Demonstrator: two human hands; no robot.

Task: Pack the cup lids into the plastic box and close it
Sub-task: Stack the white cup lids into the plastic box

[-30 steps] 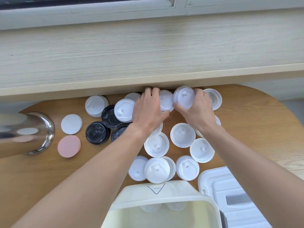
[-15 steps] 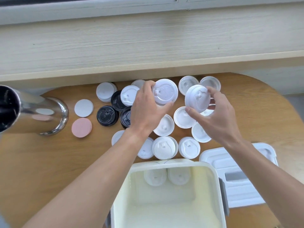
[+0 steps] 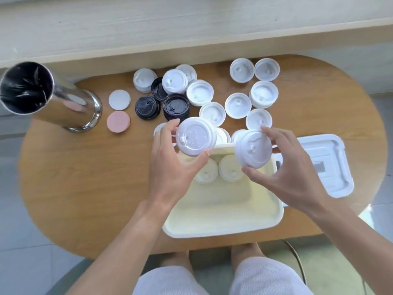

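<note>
Nearest to the person, the open cream plastic box (image 3: 223,209) is seen on the oval wooden table (image 3: 85,177), and two white lids (image 3: 230,170) are already laid at its far end. Above the box, a white sip lid (image 3: 196,137) is pinched at its rim by the left hand (image 3: 170,167), and a second white lid (image 3: 253,149) is held the same way by the curled fingers of the right hand (image 3: 287,173). These lids are judged to be light, thin and a little flexible, so the rim is the best place to be gripped. Embossed marks are seen on the lid tops, but no writing can be read. The box cover (image 3: 323,165) is lying to the right. Farther, many white lids (image 3: 238,105) and black lids (image 3: 175,106) are still scattered, beside two flat discs (image 3: 119,100) and a steel cylinder (image 3: 53,96).
</note>
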